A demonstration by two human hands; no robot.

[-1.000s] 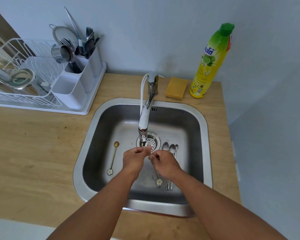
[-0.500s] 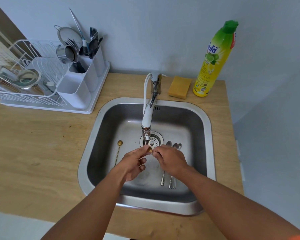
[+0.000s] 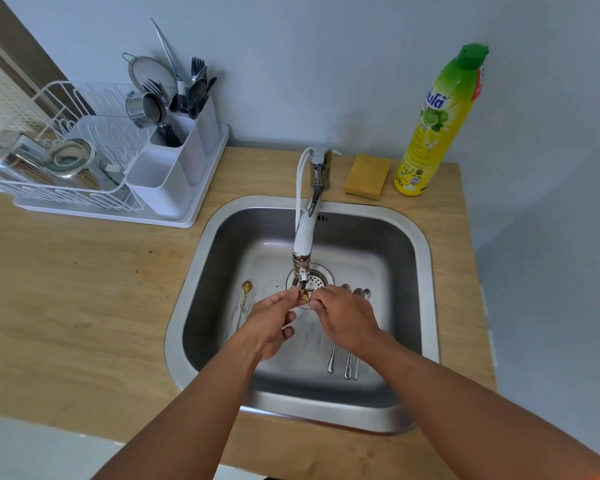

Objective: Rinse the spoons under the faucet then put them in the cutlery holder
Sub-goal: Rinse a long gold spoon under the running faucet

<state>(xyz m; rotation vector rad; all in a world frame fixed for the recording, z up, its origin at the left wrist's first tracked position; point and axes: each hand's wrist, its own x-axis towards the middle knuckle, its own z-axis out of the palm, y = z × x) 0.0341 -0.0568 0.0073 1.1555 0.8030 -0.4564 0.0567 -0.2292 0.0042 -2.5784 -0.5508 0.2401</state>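
A small gold spoon [image 3: 305,295] is pinched between the left hand [image 3: 269,320] and right hand [image 3: 343,318] under the faucet [image 3: 303,237]: rinsing appears underway. Next, it should be carried to the cutlery holder [image 3: 174,168].

Beneath the faucet [image 3: 303,233] spout, only a gold tip of a spoon [image 3: 305,295] is showing; the left hand [image 3: 269,323] and right hand [image 3: 347,318] are hiding the rest. The right hand is also covering the middles of three spoons [image 3: 347,365] lying right of the faucet.
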